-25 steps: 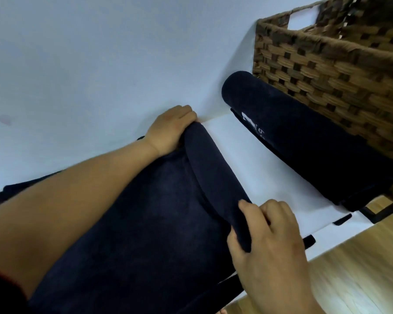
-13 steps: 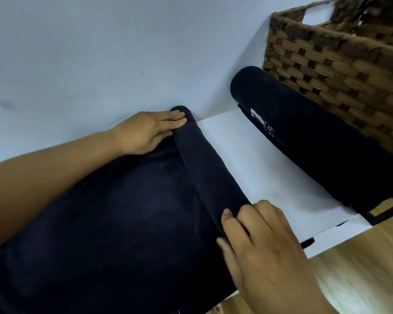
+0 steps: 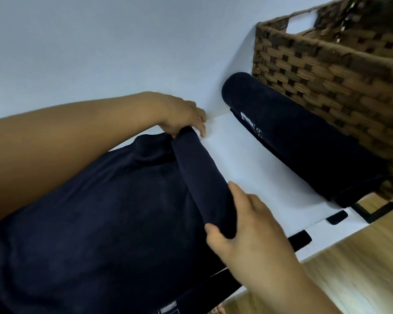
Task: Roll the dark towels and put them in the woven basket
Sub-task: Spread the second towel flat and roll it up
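Each hand grips an end of the half-rolled dark towel (image 3: 100,223) on the white desk (image 3: 247,168): left hand (image 3: 184,116) at the back edge, right hand (image 3: 247,227) near the front edge. A finished roll (image 3: 304,143) lies against the woven basket (image 3: 327,71); its white tag (image 3: 247,117) has unreadable print.

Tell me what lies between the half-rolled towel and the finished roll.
Between half-rolled towel and finished roll: only bare white table, shown in the head view.
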